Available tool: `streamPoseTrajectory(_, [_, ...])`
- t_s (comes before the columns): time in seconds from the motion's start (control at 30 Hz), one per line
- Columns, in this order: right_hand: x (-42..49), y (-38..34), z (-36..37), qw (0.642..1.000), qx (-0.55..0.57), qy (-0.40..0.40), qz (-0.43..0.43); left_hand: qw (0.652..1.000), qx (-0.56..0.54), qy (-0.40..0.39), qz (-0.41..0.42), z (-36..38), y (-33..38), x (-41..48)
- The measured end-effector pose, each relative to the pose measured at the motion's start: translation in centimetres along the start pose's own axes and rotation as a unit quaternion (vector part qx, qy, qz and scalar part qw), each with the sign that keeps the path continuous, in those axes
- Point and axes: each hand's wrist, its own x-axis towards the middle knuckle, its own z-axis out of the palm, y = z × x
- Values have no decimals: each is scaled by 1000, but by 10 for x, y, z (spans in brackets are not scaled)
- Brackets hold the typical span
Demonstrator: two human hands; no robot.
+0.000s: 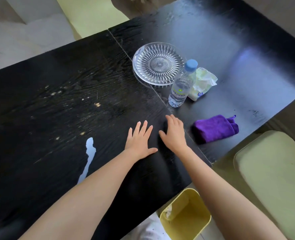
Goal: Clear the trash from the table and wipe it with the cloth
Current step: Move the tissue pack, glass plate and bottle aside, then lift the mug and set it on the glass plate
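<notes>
My left hand (139, 141) and my right hand (174, 132) lie flat and side by side on the black wooden table (56, 94), fingers spread, holding nothing. A folded purple cloth (215, 128) rests on the table just right of my right hand. A pale spill (89, 153) streaks the tabletop left of my left arm, and small light crumbs (96, 104) dot the surface farther back. A yellow bin (186, 215) stands on the floor below the table's near edge, with some white paper inside.
A clear glass plate (159, 64) sits at mid table. Beside it stand a water bottle with a blue cap (182, 84) and a soft pack of tissues (203, 83). A pale green cushioned chair (273, 170) is at the right.
</notes>
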Motion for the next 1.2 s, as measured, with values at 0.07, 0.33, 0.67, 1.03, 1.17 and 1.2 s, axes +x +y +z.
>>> streamPoseTrajectory(0.07, [-8,-4,8,994,-78,-69,13,1000,-21,-18,3,-5,-6,-8])
streamPoseTrajectory(0.33, [-32,-69,-13,944,-204,-253,51,988,-127,-91,14,-45,-55,-75])
streamPoseTrajectory(0.67, [-99,-246,-34,890,-276,-356,-68,983,-149,-102,-46,-82,-156,-213])
streamPoseTrajectory(1.03, [-196,-416,46,864,-249,-403,-172,961,-218,20,-171,-69,-280,-391])
streamPoseTrajectory(1.17, [-233,-442,84,842,-267,-424,-199,909,-346,51,-228,-18,-320,-436])
streamPoseTrajectory(1.2, [-241,-446,93,838,-277,-422,-206,890,-386,51,-238,-2,-327,-444])
